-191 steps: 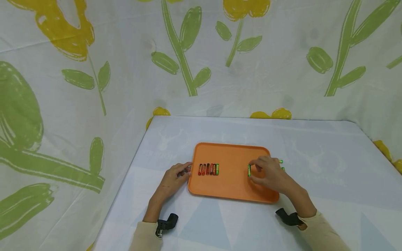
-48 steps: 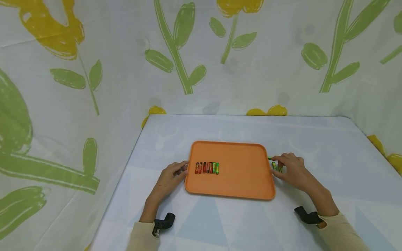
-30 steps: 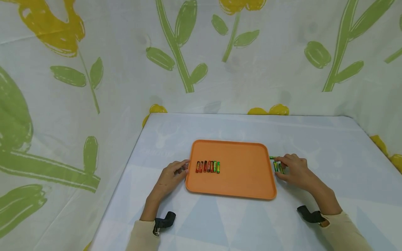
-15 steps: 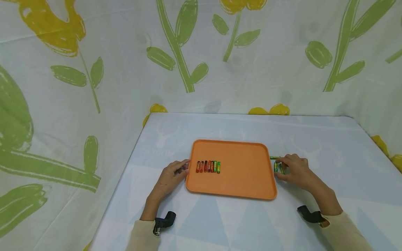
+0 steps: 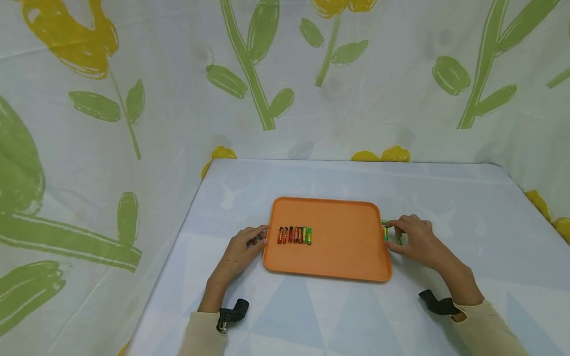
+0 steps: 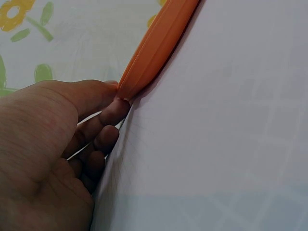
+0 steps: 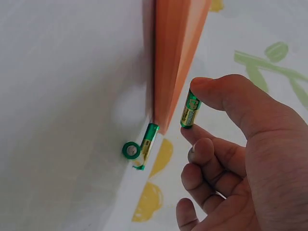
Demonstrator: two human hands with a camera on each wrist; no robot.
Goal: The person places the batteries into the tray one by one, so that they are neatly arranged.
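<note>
An orange tray (image 5: 343,247) lies on the table. My left hand (image 5: 242,251) pinches its left rim between thumb and fingertips, as the left wrist view shows. On the tray's left part stands a row of small batteries, several red batteries (image 5: 291,235) followed on the right by two green batteries (image 5: 307,236). At the right rim my right hand (image 5: 416,238) pinches a green battery (image 7: 190,109) end to end between thumb and index finger, raised off the table. Below it in the right wrist view lie two more green batteries, one lengthwise (image 7: 150,137), one end-on (image 7: 131,150).
A pale patterned cloth covers the table (image 5: 289,316). Behind and to the left hangs a white curtain (image 5: 178,99) with yellow flowers and green leaves. A black wrist mount (image 5: 438,302) sits on each forearm.
Earlier my right hand set a second green battery at the row's end, then reached back beyond the right rim. Now it has lifted another battery slightly leftward. My left hand stays at the rim.
</note>
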